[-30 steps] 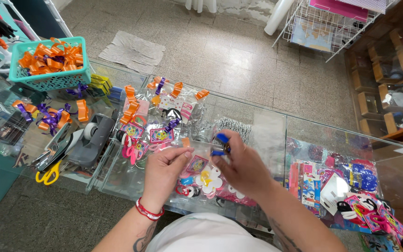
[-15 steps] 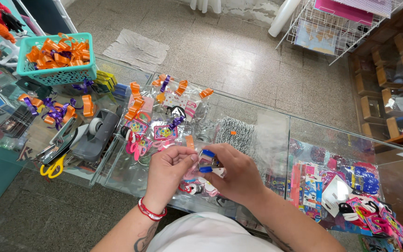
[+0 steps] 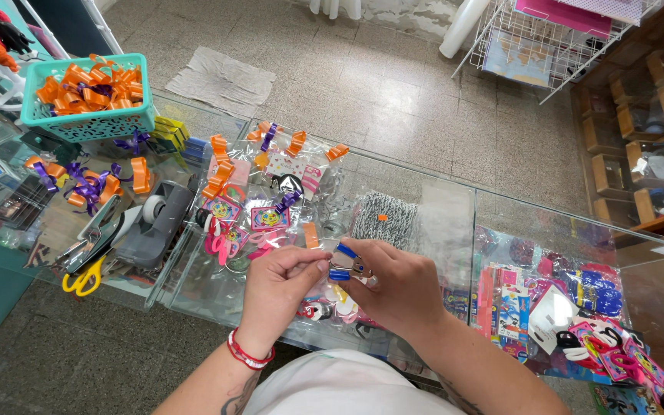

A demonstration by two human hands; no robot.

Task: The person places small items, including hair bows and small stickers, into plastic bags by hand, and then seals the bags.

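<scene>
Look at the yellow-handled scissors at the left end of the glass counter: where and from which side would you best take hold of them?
Probably by the yellow handle loops, coming from the person's near side. The loops lie towards the counter's near edge with nothing on them, while the blades point away, tucked among the metal tools beside the grey tape dispenser.

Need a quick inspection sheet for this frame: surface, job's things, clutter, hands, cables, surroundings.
Surface: glass counter, goods visible beneath it.
Job's things: small blue-handled stapler at the top edge of a clear packet of trinkets.
Clutter: teal basket of orange ribbon bows, loose bows, grey tape dispenser, yellow-handled scissors, filled packets.
Hands: left hand pinches the packet; right hand grips the stapler.
Cables: nothing seen.
Surroundings: speckled tile floor, white wire rack, wooden shelves.
</scene>
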